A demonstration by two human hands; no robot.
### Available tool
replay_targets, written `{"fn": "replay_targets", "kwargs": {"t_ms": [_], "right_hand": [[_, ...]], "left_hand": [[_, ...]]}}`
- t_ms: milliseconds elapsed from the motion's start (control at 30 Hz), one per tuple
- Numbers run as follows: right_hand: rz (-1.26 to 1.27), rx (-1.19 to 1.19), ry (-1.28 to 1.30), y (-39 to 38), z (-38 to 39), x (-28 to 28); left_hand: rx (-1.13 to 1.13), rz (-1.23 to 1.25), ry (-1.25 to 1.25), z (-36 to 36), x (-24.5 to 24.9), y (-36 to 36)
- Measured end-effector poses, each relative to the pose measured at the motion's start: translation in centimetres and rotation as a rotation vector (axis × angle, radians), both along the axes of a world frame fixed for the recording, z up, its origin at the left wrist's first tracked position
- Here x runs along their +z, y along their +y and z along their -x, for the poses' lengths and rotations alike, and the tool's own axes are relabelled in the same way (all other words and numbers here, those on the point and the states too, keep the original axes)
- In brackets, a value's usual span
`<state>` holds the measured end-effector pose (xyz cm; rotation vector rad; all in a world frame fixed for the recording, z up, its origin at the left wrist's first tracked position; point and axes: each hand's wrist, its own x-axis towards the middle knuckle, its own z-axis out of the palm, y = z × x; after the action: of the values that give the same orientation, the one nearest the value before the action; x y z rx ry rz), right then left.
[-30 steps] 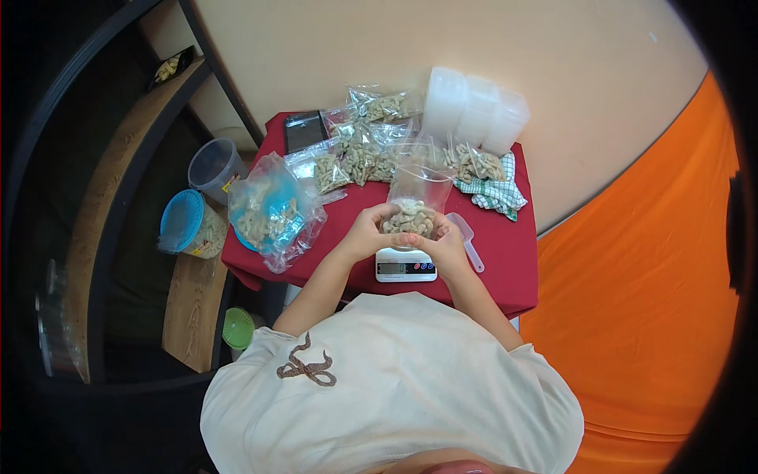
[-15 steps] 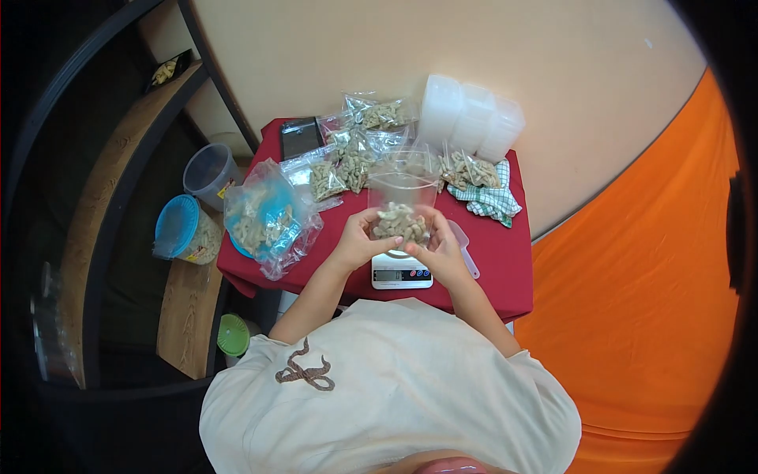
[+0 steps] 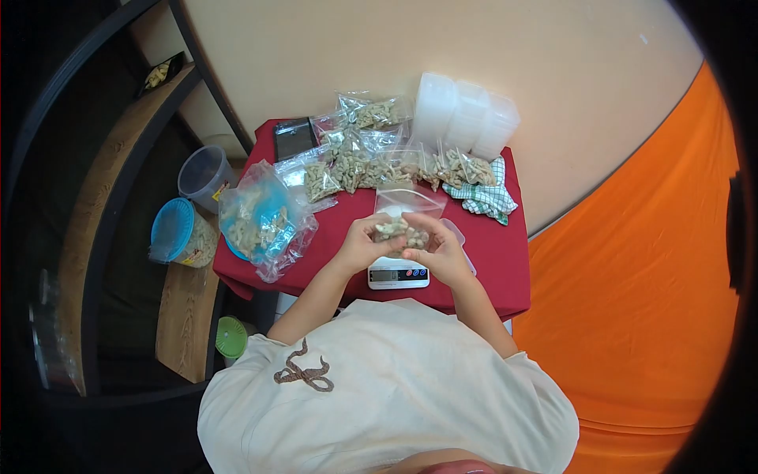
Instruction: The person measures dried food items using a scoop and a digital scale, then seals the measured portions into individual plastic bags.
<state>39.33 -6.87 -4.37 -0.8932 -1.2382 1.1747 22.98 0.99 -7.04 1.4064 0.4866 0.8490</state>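
Both hands grip a clear plastic zip bag (image 3: 401,231) of pale, knobbly snack pieces. My left hand (image 3: 368,243) holds its left side, with the thumb toward me. On the other side my right hand (image 3: 444,251) has its fingers curled over the filled part. The bag's bare upper end (image 3: 412,199) stretches away from me above the red cloth. Under the hands, a white digital scale (image 3: 399,278) shows its display and buttons; the hands and bag hide its platform. A translucent scoop (image 3: 458,234) lies partly behind my right hand.
Several filled bags (image 3: 351,170) lie along the back of the red-covered table (image 3: 497,268). White containers (image 3: 454,114) and a checked cloth (image 3: 489,193) are at back right. An open plastic bag (image 3: 264,221) sits at left, near lidded tubs (image 3: 175,229) and a wooden shelf (image 3: 185,324).
The bag's upper end has dropped from upright to lean away from me, and the held part looks more bunched up. Both hands keep their grip above the scale.
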Motion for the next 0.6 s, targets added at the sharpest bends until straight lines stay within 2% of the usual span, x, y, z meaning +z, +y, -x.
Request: {"fn": "replay_targets", "kwargs": {"t_ms": [33,100,167,367,500,567,600], "right_hand": [[0.000,0.003,0.002,-0.1,0.1,-0.1],[0.158,0.044,0.135,-0.3,0.2,-0.3],[0.116,0.027,0.110,0.0,0.4,-0.3],[0.074,-0.048,0.111,0.6,0.1,-1.7],[0.065,-0.171,0.075,1.7,-0.3,-2.6],[0.115,-0.232,0.320,2.6,-0.6,-3.5],[0.150,-0.260,0.427,3.0,-0.6,-4.2]], "left_hand": [[0.003,0.065,-0.035,0.0,-0.2,0.0],[0.003,0.000,-0.021,0.1,-0.3,0.2],[0.004,-0.063,-0.007,0.2,-0.5,0.3],[-0.019,0.117,-0.117,-0.6,-1.2,-0.1],[0.069,-0.055,0.059,-0.9,-2.6,1.0],[0.077,-0.128,0.146,-1.2,-3.7,2.0],[0.176,-0.253,0.153,-1.8,-4.2,2.5]]}}
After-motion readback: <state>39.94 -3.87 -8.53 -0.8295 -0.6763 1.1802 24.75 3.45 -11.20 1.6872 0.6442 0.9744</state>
